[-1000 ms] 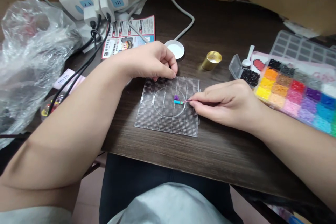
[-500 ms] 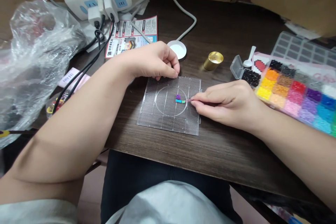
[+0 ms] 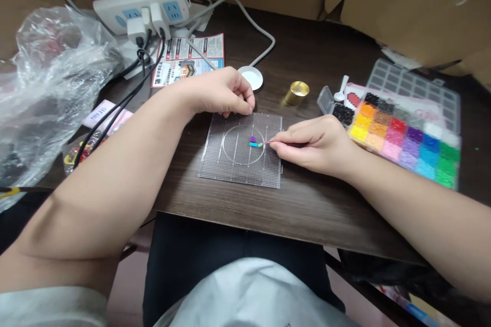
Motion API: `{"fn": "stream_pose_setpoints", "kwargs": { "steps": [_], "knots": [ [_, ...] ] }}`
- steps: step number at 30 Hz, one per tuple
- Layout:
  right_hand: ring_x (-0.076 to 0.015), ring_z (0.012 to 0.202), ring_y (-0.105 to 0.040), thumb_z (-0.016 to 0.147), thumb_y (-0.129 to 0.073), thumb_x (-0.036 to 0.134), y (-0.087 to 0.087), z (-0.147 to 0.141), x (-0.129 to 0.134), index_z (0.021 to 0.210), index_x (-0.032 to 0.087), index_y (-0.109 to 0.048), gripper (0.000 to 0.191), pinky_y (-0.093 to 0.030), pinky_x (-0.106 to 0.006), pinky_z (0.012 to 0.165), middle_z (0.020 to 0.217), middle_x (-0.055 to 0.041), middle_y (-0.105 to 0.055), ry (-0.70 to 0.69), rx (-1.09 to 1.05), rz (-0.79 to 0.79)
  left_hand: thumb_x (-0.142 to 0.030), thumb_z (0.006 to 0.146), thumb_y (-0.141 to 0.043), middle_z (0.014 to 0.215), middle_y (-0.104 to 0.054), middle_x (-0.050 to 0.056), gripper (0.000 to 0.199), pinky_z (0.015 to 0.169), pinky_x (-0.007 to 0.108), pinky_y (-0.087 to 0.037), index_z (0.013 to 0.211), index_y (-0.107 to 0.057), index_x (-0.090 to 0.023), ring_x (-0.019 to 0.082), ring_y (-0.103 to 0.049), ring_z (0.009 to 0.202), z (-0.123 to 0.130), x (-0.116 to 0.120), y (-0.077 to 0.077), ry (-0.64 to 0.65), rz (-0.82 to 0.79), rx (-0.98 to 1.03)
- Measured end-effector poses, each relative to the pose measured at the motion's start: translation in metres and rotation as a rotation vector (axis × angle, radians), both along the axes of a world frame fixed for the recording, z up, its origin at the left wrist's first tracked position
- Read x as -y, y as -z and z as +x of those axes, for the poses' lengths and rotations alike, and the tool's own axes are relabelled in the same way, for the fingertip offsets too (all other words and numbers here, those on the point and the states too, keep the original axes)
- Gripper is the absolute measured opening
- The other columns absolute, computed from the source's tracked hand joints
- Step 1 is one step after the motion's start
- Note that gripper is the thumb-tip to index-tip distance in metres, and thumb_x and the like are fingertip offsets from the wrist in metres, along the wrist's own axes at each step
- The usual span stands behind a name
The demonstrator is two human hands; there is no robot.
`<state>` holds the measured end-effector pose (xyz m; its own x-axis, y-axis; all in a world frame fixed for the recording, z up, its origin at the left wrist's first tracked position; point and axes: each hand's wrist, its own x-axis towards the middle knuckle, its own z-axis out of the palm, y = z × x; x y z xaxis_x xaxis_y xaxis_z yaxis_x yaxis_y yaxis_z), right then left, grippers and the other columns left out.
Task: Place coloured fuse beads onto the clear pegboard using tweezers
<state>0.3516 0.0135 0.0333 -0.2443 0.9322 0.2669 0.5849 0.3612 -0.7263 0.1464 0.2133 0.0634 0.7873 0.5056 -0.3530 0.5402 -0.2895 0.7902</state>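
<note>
A clear square pegboard (image 3: 215, 163) with a ring outline lies on the dark table. On it sit small purple beads (image 3: 253, 139), a row of blue beads (image 3: 253, 144) and green beads (image 3: 260, 144). My right hand (image 3: 312, 145) pinches slim tweezers (image 3: 267, 142) from the right, their tips at the green beads. My left hand (image 3: 230, 93) is closed at the board's far edge, thumb and forefinger together on the rim. Its other fingertips are partly hidden behind the hand.
At right stand a sorted bead box (image 3: 402, 148), a small box of black beads (image 3: 342, 114) and a white scoop (image 3: 341, 89). Behind the board are a gold cup (image 3: 297, 93) and a white round disc (image 3: 251, 78). Cables, a power strip (image 3: 141, 10) and plastic wrap (image 3: 65, 61) fill the left.
The view has shifted, so the table things appear farther left and more of the bead box shows. My right hand still has the tweezers at the green beads; the left stays at the board's edge.
</note>
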Motion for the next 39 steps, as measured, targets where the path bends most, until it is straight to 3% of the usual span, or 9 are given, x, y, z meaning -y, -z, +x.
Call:
{"fn": "stream_pose_setpoints", "kwargs": {
  "steps": [3,8,12,15,18,21,25,31,39],
  "knots": [
    [-0.0137,0.057,-0.068,0.1,-0.08,0.029,-0.002,-0.006,0.003,0.094,0.026,-0.096,0.017,-0.05,-0.029,0.053,0.072,-0.0001,-0.081,0.082,-0.025,0.011,-0.015,0.083,-0.089,0.063,-0.061,-0.002,0.01,0.062,0.022,-0.041,0.087,-0.08,-0.014,0.007,-0.054,0.059,0.0,0.002,-0.002,-0.003,-0.011,-0.001],
    [-0.019,0.068,-0.077,0.098,-0.081,0.029,-0.014,-0.005,0.028,0.093,0.03,-0.095,0.015,-0.061,-0.033,0.061,0.081,-0.0013,-0.085,0.389,-0.002,0.163,-0.013,0.082,-0.09,0.065,-0.062,-0.001,0.011,0.059,0.024,-0.045,0.086,-0.08,-0.017,0.009,-0.054,0.059,-0.002,0.006,-0.005,-0.028,-0.026,0.039],
    [-0.0213,0.066,-0.074,0.093,-0.089,0.031,-0.01,0.023,0.074,0.094,0.028,-0.095,0.007,-0.062,-0.037,0.062,0.074,-0.0014,-0.081,0.819,-0.017,0.207,-0.012,0.079,-0.092,0.074,-0.069,0.002,0.015,0.058,0.024,-0.047,0.083,-0.079,-0.018,0.01,-0.059,0.064,-0.004,0.009,-0.005,-0.049,0.005,0.07],
    [-0.0201,0.064,-0.068,0.09,-0.092,0.033,-0.003,0.047,0.118,0.091,0.024,-0.094,0.01,-0.056,-0.036,0.06,0.071,-0.0009,-0.076,1.18,-0.086,0.188,-0.011,0.079,-0.089,0.073,-0.069,0.002,0.013,0.057,0.025,-0.048,0.084,-0.079,-0.018,0.011,-0.06,0.064,-0.002,0.009,-0.004,-0.047,0.05,0.049],
    [-0.016,0.06,-0.058,0.092,-0.089,0.032,0.0,0.06,0.159,0.091,0.022,-0.092,0.011,-0.045,-0.033,0.056,0.066,0.0007,-0.069,1.362,-0.112,0.176,-0.011,0.078,-0.088,0.07,-0.068,0.001,0.012,0.057,0.025,-0.048,0.085,-0.081,-0.018,0.011,-0.059,0.063,0.0,0.008,-0.002,-0.031,0.075,0.044],
    [-0.0137,0.057,-0.052,0.094,-0.085,0.027,-0.001,0.067,0.188,0.09,0.022,-0.092,0.009,-0.039,-0.032,0.055,0.062,0.0014,-0.066,1.406,-0.104,0.163,-0.014,0.077,-0.089,0.07,-0.069,0.001,0.012,0.057,0.026,-0.047,0.084,-0.082,-0.02,0.012,-0.059,0.062,0.001,0.007,-0.003,-0.027,0.089,0.042],
    [-0.015,0.051,-0.053,0.088,-0.087,0.019,0.001,0.077,0.206,0.081,0.022,-0.09,0.008,-0.04,-0.033,0.051,0.061,-0.0016,-0.07,1.387,-0.103,0.121,-0.015,0.077,-0.088,0.074,-0.072,0.001,0.012,0.057,0.025,-0.049,0.086,-0.082,-0.019,0.011,-0.06,0.061,0.0,0.008,-0.005,-0.034,0.099,0.021],
    [-0.0178,0.053,-0.058,0.085,-0.089,0.016,0.01,0.088,0.214,0.082,0.026,-0.092,0.01,-0.043,-0.034,0.05,0.07,-0.0035,-0.079,1.366,-0.08,0.146,-0.016,0.075,-0.088,0.075,-0.073,0.001,0.013,0.057,0.024,-0.049,0.086,-0.082,-0.019,0.011,-0.059,0.06,0.0,0.009,-0.006,-0.051,0.085,0.02],
    [-0.0187,0.052,-0.062,0.087,-0.09,0.018,0.005,0.085,0.216,0.083,0.024,-0.092,0.007,-0.047,-0.032,0.049,0.07,-0.0049,-0.081,1.355,-0.051,0.135,-0.02,0.075,-0.09,0.074,-0.071,0.001,0.015,0.057,0.024,-0.048,0.087,-0.083,-0.021,0.011,-0.058,0.062,0.0,0.004,-0.002,-0.036,0.085,0.026]
  ]
}}
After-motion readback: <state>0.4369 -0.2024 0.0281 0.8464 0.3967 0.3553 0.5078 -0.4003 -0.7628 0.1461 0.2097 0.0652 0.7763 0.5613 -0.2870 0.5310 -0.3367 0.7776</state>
